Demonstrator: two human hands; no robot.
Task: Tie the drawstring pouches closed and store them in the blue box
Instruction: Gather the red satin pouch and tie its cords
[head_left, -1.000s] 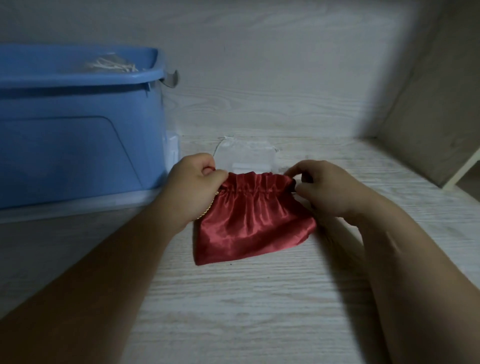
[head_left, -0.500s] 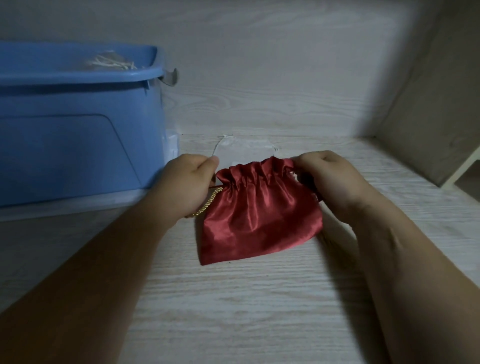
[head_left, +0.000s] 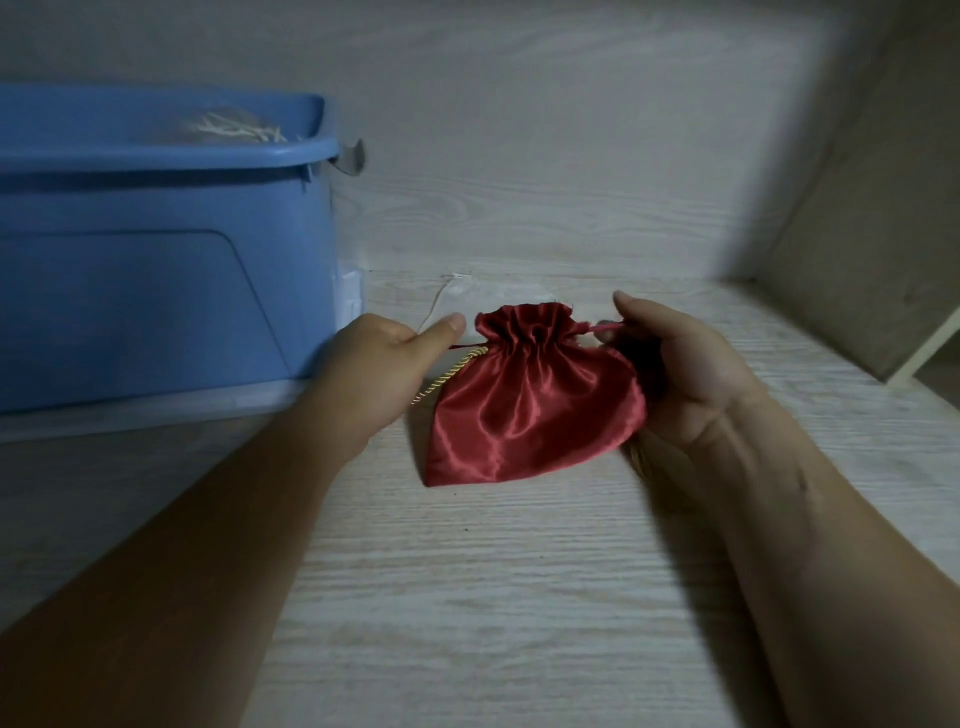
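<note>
A red satin drawstring pouch lies on the pale wooden surface, its mouth gathered into tight pleats. My left hand pinches the drawstring at the pouch's left side, where a gold cord trails down. My right hand pinches the red drawstring pulled out to the right. The blue box stands at the left, with a pale pouch and its strings visible inside near the rim.
A sheer white pouch lies flat just behind the red one. A wooden back wall and a side panel at the right close in the space. A white clip sticks out from the box's right end.
Both hands have pulled apart sideways, drawing the strings out. The pouch's mouth has cinched from a wide gathered edge to a narrow bunched neck.
</note>
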